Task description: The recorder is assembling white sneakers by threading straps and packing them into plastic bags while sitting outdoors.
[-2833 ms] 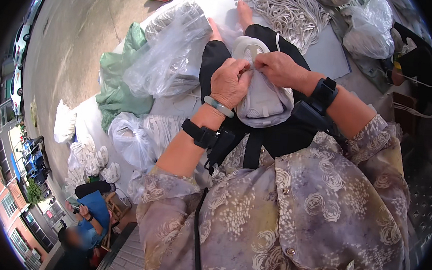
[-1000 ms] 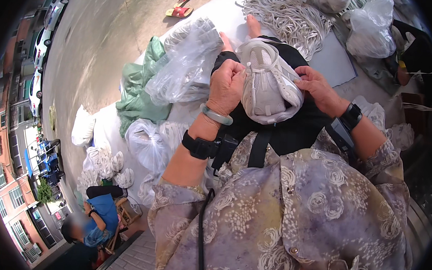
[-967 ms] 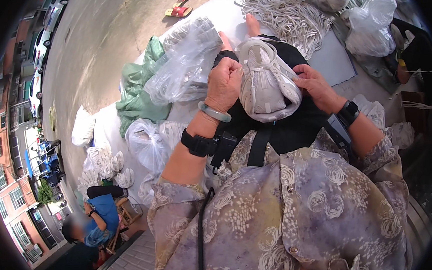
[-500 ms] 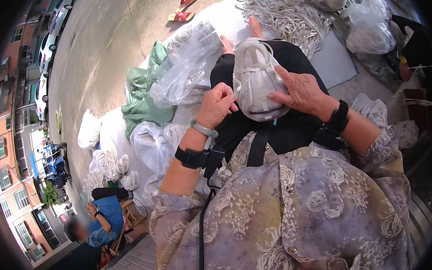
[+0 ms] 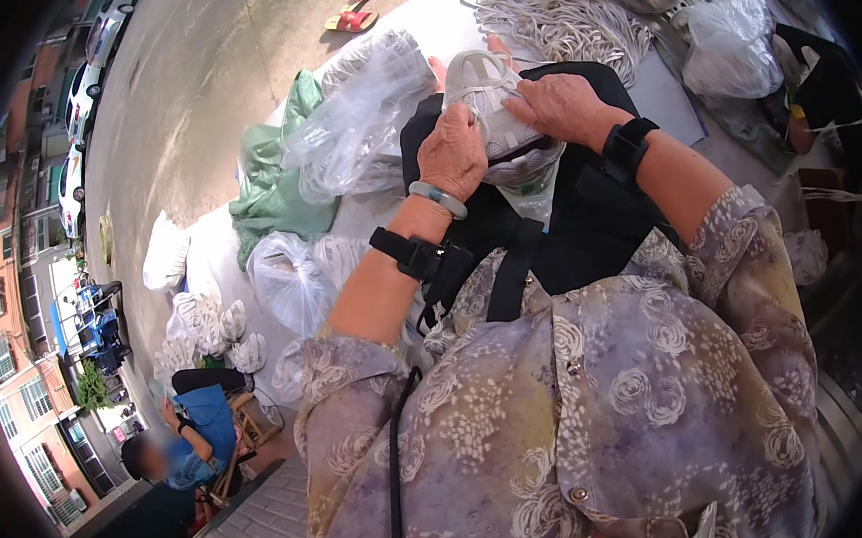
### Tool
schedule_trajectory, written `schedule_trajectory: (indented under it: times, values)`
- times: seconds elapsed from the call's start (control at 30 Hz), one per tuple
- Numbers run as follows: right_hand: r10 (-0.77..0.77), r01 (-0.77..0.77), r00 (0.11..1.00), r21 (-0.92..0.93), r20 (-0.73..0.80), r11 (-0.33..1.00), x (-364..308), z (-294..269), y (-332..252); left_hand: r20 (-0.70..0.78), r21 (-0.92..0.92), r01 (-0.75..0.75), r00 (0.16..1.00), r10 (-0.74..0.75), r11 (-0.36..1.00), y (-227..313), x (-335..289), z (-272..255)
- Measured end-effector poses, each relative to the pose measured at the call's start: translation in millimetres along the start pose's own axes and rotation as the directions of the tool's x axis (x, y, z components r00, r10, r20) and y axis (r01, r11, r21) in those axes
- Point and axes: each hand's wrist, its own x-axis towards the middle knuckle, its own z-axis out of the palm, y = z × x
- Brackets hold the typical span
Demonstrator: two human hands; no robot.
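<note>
Only the head view here, looking down at the person's lap: a pale grey sneaker (image 5: 497, 109) with white laces sits on a black apron (image 5: 594, 230) spread over the knees, toe pointing away from the person. The left hand (image 5: 452, 153) is curled over the near left side of the shoe, its grip clenched onto the upper, with a pale green bangle (image 5: 438, 198) and a black wrist strap (image 5: 407, 252) on that forearm. The right hand (image 5: 562, 106) lies across the top of the shoe from the right side, fingers pressed down on it around the lace area; how tight that grip is I honestly can't tell, since the fingertips are tucked out of sight. It wears a black watch-like band (image 5: 624, 148). Just left of the shoe there's a crinkly clear plastic bag (image 5: 361, 129) stuffed with whitish stuff, and beside that a green sack (image 5: 277, 188) on the white sheet (image 5: 217, 254) on the ground. Beyond the shoe, a heap of white laces (image 5: 558, 18). Further off on the concrete, a pair of red sandals (image 5: 355, 4). Another person in a blue top (image 5: 202, 423) sits down at the lower left.
</note>
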Motion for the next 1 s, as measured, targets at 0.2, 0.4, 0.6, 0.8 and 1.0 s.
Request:
schedule_trajectory:
  times: [0.2,0.4,0.6,0.8,1.0]
  values:
    - [-0.100,0.101,0.988,0.001,-0.117,0.995,6,7,9,0.017,0.032,-0.040,0.999,0.039,0.999,-5,1,6]
    - [0.141,-0.177,0.976,0.227,0.165,0.958,-26,-4,-22,0.126,0.001,-0.132,0.983,0.131,0.991,-5,-35,14]
    - [0.171,-0.200,0.973,0.201,0.153,0.959,-39,-3,-32,0.162,-0.033,-0.156,0.974,0.160,0.987,-2,-45,15]
    - [0.182,-0.219,0.966,0.207,0.185,0.954,-36,-2,-33,0.141,-0.046,-0.107,0.984,0.112,0.993,3,-37,9]
    - [0.178,-0.218,0.965,0.211,0.193,0.953,-34,0,-33,0.221,0.166,-0.021,0.975,-0.017,0.986,12,-24,4]
